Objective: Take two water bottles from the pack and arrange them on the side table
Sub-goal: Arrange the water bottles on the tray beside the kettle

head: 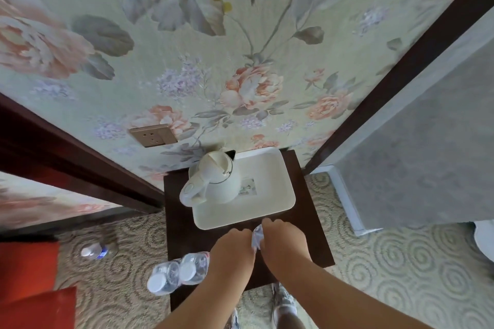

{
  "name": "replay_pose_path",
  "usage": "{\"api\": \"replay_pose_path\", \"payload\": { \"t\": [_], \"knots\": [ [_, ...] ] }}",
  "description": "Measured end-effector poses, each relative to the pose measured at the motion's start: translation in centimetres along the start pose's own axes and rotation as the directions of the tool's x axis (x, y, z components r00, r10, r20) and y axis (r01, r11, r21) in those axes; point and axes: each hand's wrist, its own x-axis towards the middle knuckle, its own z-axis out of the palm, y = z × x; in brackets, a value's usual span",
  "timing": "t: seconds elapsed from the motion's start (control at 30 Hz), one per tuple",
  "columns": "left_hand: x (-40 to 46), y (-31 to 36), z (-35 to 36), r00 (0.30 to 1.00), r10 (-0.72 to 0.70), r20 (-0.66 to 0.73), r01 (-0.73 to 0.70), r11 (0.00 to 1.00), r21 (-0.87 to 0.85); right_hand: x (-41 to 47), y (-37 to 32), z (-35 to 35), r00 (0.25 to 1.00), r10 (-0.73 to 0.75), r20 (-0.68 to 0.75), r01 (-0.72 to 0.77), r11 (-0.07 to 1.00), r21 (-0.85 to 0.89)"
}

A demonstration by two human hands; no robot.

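Floral wallpaper (240, 48) fills the upper frame; below centre stands a dark side table (181, 235) on swirl-patterned carpet (387, 262). White tray (270, 195) with a white kettle (213, 181) sits at the table's far end. Left hand (232, 248) and right hand (286, 240) both close on crinkled clear plastic (256, 239) between them. Two wrapped bottles (179, 272), clear with white caps, overhang the table's lower-left edge. One loose bottle (92, 251) lies on the carpet, left.

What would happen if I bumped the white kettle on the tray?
The kettle looks tall with a handle jutting to one side, so a hard bump might tip it. It stands on a smooth white tray, so it could slide a little first. I cannot tell whether it holds water, so its weight is uncertain.
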Motion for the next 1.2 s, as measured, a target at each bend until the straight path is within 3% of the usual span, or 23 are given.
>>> {"api": "replay_pose_path", "payload": {
  "t": [0.2, 0.53, 0.87, 1.0, 1.2],
  "knots": [
    [3.9, 1.1, -4.9, 0.997, 0.029, -0.076, -0.031, 0.999, -0.02, 2.6, 1.9, -5.6, 0.997, 0.018, -0.07, -0.008, 0.992, 0.128],
    [14.0, 5.2, -15.6, 0.958, 0.051, -0.283, -0.082, 0.992, -0.1, 13.4, 4.4, -16.3, 0.987, -0.014, -0.162, 0.026, 0.997, 0.075],
    [20.8, 4.2, -12.4, 0.954, -0.018, -0.301, -0.019, 0.992, -0.121, 21.2, 5.0, -13.9, 0.995, -0.035, -0.098, 0.04, 0.998, 0.043],
    [21.7, 3.8, -12.0, 0.929, -0.025, -0.369, -0.009, 0.996, -0.089, 22.0, 4.3, -13.4, 0.99, -0.044, -0.131, 0.05, 0.998, 0.049],
    [21.2, 4.0, -11.3, 0.939, -0.073, -0.336, 0.023, 0.988, -0.151, 21.7, 4.4, -12.5, 0.98, -0.1, -0.17, 0.103, 0.995, 0.012]
  ]
}}
